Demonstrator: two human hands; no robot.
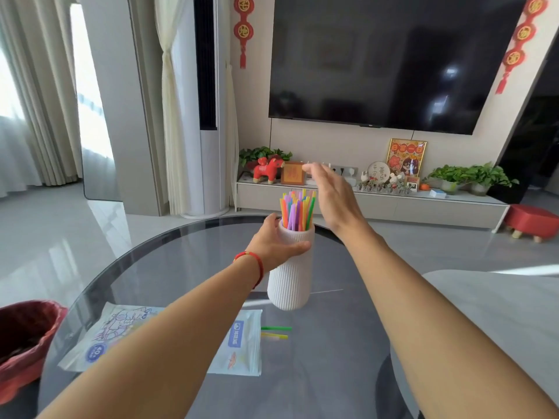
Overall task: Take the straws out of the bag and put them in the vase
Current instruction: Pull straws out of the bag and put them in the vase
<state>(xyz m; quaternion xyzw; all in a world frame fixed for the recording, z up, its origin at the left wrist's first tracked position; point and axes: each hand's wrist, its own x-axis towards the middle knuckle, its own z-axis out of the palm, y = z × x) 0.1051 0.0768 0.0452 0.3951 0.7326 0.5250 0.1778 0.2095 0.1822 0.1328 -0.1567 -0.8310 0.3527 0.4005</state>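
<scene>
Centrally, a round grey table (pixel 317 373) fills the lower half of the frame. Toward its lower left lies the flat plastic bag (pixel 242 343), partly under the left forearm. At mid-frame a white ribbed vase (pixel 290 282) stands upright, packed with coloured straws (pixel 298 211). The left hand (pixel 276 241) grips the vase's upper part, fingers curled round it. The right hand (pixel 329 195) hovers just right of the straw tips, fingers straight, holding nothing. Two loose straws (pixel 275 332), green and yellow, lie just right of the bag.
</scene>
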